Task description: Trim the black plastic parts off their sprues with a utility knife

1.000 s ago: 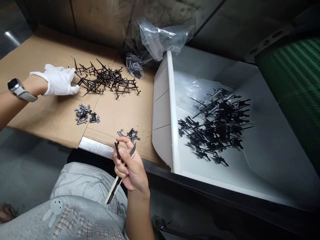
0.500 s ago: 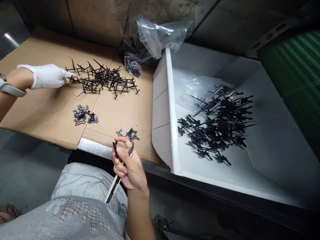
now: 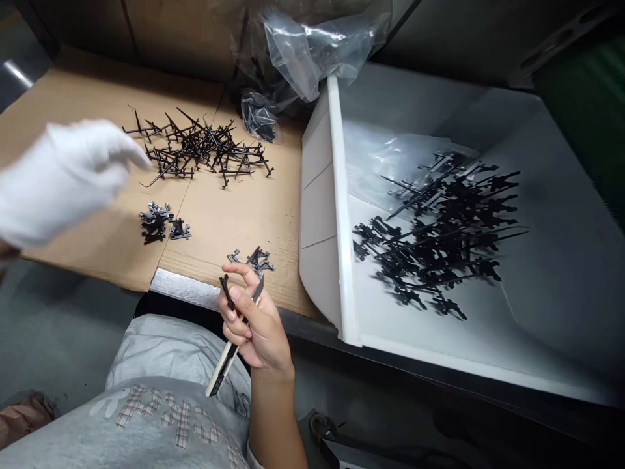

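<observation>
In the head view, my right hand (image 3: 256, 319) is closed, its fingers wrapped around a slim utility knife (image 3: 221, 371) whose blade points up past the knuckles. The same hand pinches a small black plastic part (image 3: 226, 291) between thumb and fingers. At the left, my left hand (image 3: 73, 170), in a white glove, is smeared by motion above the cardboard; whether it holds anything is not visible. Nearest to it lies a tangled pile of thin black plastic sticks with cross-pieces (image 3: 200, 146). A small heap of black clips (image 3: 155, 221) sits below that pile.
A few black clips (image 3: 261, 259) lie just beyond my right hand. To the right, a white bin (image 3: 344, 228) holds many black assembled parts (image 3: 439, 241) and a clear plastic sheet. A plastic bag (image 3: 312, 49) hangs at the back. Brown cardboard (image 3: 234, 218) covers the worktop.
My left hand has come away from the stick pile, moving back and closer to the camera. My right hand stays nearly where it was with the knife and small part.
</observation>
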Tool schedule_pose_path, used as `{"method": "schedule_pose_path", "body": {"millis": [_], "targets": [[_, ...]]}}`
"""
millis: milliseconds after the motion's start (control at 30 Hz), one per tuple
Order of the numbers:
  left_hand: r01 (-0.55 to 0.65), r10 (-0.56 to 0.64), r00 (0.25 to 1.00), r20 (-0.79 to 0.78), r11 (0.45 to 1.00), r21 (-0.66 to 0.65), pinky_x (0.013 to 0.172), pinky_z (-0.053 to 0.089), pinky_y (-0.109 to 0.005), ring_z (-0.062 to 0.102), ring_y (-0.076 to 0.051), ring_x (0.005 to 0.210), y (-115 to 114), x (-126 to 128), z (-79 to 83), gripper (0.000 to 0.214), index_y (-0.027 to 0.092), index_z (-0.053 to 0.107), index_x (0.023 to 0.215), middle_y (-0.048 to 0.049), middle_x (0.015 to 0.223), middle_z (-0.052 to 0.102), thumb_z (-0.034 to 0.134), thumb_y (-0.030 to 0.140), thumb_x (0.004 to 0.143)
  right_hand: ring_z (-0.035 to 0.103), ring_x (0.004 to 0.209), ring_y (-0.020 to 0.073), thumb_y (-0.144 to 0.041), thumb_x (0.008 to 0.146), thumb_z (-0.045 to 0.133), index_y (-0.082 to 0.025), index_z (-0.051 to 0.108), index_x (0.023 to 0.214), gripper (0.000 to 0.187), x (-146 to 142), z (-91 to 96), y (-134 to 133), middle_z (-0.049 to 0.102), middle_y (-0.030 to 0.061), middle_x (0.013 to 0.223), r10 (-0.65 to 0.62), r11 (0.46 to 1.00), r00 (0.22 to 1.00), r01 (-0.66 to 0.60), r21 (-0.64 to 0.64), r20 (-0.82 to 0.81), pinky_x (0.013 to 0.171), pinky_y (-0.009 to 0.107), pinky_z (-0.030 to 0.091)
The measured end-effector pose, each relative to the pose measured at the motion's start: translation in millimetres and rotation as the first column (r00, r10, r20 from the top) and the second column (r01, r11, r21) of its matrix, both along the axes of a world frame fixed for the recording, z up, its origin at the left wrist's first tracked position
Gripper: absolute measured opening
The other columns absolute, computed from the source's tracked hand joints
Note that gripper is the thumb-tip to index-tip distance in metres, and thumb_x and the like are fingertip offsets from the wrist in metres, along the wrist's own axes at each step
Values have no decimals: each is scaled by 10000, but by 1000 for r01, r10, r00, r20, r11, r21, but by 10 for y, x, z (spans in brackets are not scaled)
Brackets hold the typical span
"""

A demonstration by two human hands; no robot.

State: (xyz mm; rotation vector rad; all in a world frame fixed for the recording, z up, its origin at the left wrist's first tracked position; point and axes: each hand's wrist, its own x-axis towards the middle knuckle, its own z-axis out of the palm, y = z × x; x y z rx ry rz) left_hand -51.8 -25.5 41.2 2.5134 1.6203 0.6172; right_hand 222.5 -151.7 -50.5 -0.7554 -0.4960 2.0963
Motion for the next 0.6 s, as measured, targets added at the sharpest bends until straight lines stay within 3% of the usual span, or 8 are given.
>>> {"method": "schedule_pose_path", "body": {"millis": [67,100,133,233,300,467,533,600], "targets": [[425,-415,897,153,904,-36,891,552,-247,697,-126,899,-376,402,-115,279,128,744,1137,-48,1014,761,509,218,1016,160,398,0,-497,824,892,-289,525,1234,589,7,22,11,540,-139,607,48,999,999,-48,6,9,386,129,169],[551,-536,824,186,833,-43,893,531,-213,695,-117,958,-514,570,-178,257,150,728,1187,-51,1071,770,519,204,1048,162,398,1,-498,813,901,-289,516,1245,615,13,38,17,541,-142,600,66,998,998,-67,10,20,385,129,174],[584,-539,798,270,803,-120,851,511,-188,678,-97,909,-612,706,-236,246,159,724,1176,-36,1034,765,507,217,1075,169,398,4,-499,800,912,-287,512,1237,630,22,57,22,540,-145,592,79,997,996,-80,13,37,385,128,179],[537,-275,817,507,683,-495,668,443,-181,564,-84,678,-694,913,-356,343,154,681,887,14,776,669,471,343,1081,241,396,19,-478,760,941,-283,504,1159,624,66,125,29,527,-152,564,86,996,989,-90,23,116,388,124,199],[484,-96,849,520,536,-692,591,385,-204,476,-93,605,-645,936,-381,411,173,588,731,23,675,586,504,448,1025,294,401,33,-442,749,953,-285,494,1128,616,104,168,26,529,-151,551,85,995,982,-93,39,170,395,126,216],[467,27,878,478,167,-868,513,293,-235,378,-99,512,-559,925,-364,516,184,535,621,13,545,511,609,595,924,354,438,62,-465,750,955,-291,480,1095,613,154,217,24,517,-139,570,55,994,963,-77,75,263,416,152,236],[495,76,856,512,166,-853,505,291,-230,359,-93,494,-598,944,-383,524,187,506,604,21,517,473,618,590,919,359,469,71,-544,757,934,-300,469,1124,640,151,214,31,534,-120,630,-12,994,962,-17,106,273,438,176,260],[479,190,821,539,286,-830,500,305,-214,360,-88,496,-678,982,-426,503,193,489,638,32,532,464,597,590,928,379,522,87,-678,764,870,-319,443,1185,699,146,202,42,571,-82,730,-134,982,957,94,162,257,481,215,317]]}}
